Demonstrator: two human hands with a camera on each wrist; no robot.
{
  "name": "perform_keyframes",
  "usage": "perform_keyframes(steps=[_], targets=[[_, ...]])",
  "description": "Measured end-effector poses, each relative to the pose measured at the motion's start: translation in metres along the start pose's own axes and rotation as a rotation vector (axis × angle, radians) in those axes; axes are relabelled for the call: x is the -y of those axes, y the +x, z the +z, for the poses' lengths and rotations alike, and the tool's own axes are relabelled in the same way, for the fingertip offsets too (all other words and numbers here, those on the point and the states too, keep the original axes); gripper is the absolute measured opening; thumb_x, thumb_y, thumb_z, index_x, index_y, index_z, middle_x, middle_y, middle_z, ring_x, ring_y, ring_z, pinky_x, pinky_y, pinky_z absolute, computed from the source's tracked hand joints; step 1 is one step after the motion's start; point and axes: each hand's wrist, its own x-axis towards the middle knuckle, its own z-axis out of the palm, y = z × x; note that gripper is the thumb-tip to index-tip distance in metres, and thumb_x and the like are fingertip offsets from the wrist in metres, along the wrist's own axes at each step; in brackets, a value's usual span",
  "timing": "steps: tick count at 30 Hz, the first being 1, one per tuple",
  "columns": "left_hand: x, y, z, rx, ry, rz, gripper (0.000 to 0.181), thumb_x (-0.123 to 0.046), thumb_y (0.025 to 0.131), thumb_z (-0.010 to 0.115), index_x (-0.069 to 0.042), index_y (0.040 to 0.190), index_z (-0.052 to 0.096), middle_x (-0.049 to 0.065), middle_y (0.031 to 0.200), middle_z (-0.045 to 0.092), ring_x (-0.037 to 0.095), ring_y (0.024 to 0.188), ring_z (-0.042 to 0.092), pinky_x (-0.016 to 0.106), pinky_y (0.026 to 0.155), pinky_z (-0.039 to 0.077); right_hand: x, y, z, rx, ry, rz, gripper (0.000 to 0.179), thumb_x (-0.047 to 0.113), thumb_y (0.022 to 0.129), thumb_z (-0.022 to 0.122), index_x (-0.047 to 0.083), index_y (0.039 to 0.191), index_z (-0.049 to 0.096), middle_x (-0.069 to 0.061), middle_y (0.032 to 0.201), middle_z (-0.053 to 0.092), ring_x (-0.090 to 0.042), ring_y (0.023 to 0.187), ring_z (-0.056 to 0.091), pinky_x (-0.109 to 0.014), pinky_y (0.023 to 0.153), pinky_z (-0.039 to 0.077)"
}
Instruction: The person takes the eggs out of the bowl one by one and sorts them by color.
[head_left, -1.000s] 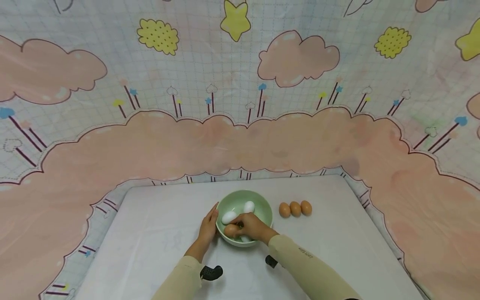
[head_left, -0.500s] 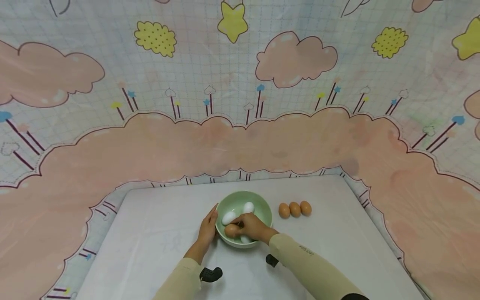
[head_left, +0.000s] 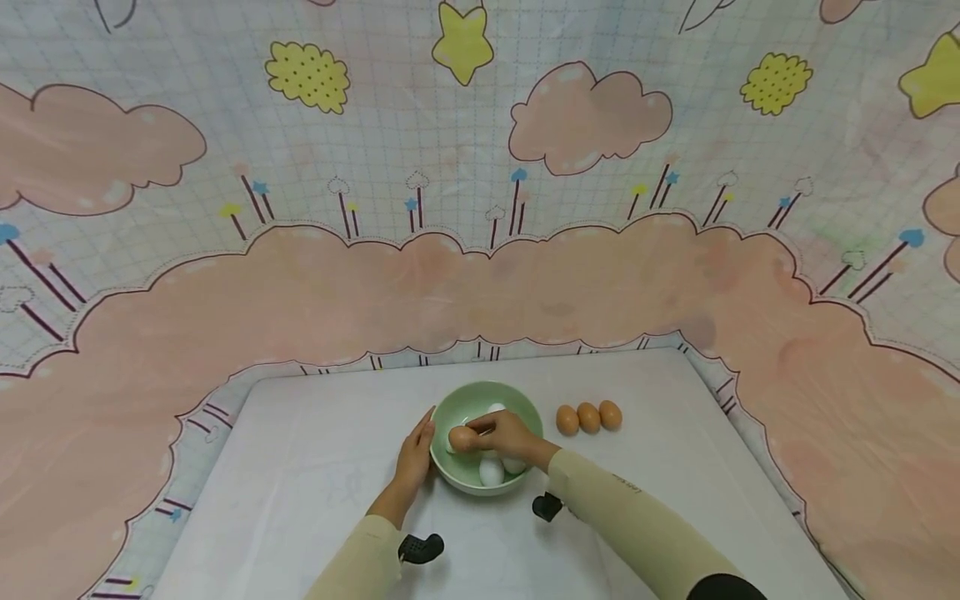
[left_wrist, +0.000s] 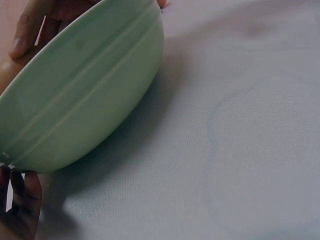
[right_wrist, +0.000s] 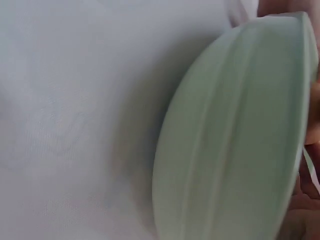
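My right hand [head_left: 508, 435] pinches a brown egg [head_left: 462, 439] between thumb and fingers, over the left part of a light green bowl [head_left: 480, 390]. Several white eggs lie inside the bowl; one white egg [head_left: 491, 472] shows near its front wall, and others are partly covered by the right hand. Against the bowl's left outer side rests my left hand [head_left: 415, 454], its fingers extended along the wall. In the left wrist view, the left hand's fingers [left_wrist: 31, 192] touch the bowl low on its side. The right wrist view shows mainly the bowl's outer wall [right_wrist: 230, 135].
Three brown eggs [head_left: 588, 417] stand in a row on the white tabletop [head_left: 315, 467], right of the bowl. A dark wrist-worn device [head_left: 422, 548] sits under the left sleeve, another [head_left: 547, 506] by the right. A patterned cloth [head_left: 465, 292] surrounds the table.
The right hand has raised the brown egg and moved it away from the bowl's front side. White eggs at the front of the bowl now show more. The left hand keeps its place.
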Motion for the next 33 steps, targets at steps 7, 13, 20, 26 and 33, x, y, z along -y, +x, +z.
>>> perform_keyframes(steps=[7, 13, 20, 26, 33], targets=[[0.001, 0.001, -0.001, 0.007, 0.008, -0.014, 0.047, -0.034, 0.108, 0.037, -0.014, 0.150, 0.042, 0.015, 0.154, 0.039, 0.038, 0.141, 0.036, 0.053, 0.116, 0.025, -0.005, -0.004, -0.010, 0.053, 0.322, 0.126, 0.044, 0.017, 0.095, 0.068, -0.004, 0.132, 0.059, -0.021, 0.132, 0.060, -0.026, 0.116, 0.062, -0.035, 0.095, 0.052], [0.001, 0.001, 0.000, 0.005, 0.034, -0.001, 0.047, -0.034, 0.108, 0.037, -0.013, 0.150, 0.042, 0.017, 0.153, 0.040, 0.037, 0.135, 0.042, 0.050, 0.112, 0.032, -0.012, -0.006, -0.016, 0.045, 0.490, 0.205, 0.047, 0.009, 0.097, 0.063, -0.012, 0.137, 0.049, -0.028, 0.132, 0.058, -0.019, 0.106, 0.065, -0.035, 0.095, 0.052], [-0.002, 0.000, 0.000, 0.000, 0.051, -0.025, 0.047, -0.035, 0.108, 0.037, -0.014, 0.150, 0.043, 0.017, 0.150, 0.044, 0.035, 0.111, 0.054, 0.038, 0.087, 0.044, -0.014, -0.009, -0.024, 0.047, 0.529, 0.265, 0.046, 0.011, 0.098, 0.060, -0.012, 0.136, 0.049, -0.022, 0.125, 0.064, -0.015, 0.098, 0.066, -0.036, 0.094, 0.053], [-0.004, -0.001, -0.001, 0.010, 0.036, -0.031, 0.048, -0.036, 0.108, 0.037, -0.015, 0.150, 0.042, 0.016, 0.154, 0.038, 0.038, 0.135, 0.041, 0.052, 0.110, 0.032, -0.008, -0.013, -0.034, -0.003, 0.575, 0.334, 0.050, 0.011, 0.095, 0.064, -0.014, 0.136, 0.049, -0.022, 0.123, 0.065, -0.018, 0.098, 0.068, -0.034, 0.091, 0.054], [-0.006, -0.003, -0.002, 0.009, 0.034, -0.041, 0.047, -0.035, 0.108, 0.037, -0.016, 0.150, 0.042, 0.015, 0.153, 0.040, 0.036, 0.127, 0.048, 0.041, 0.093, 0.045, -0.008, -0.020, -0.051, 0.028, 0.558, 0.311, 0.046, 0.009, 0.098, 0.061, -0.014, 0.135, 0.049, -0.019, 0.119, 0.068, -0.018, 0.103, 0.066, -0.035, 0.094, 0.053]])
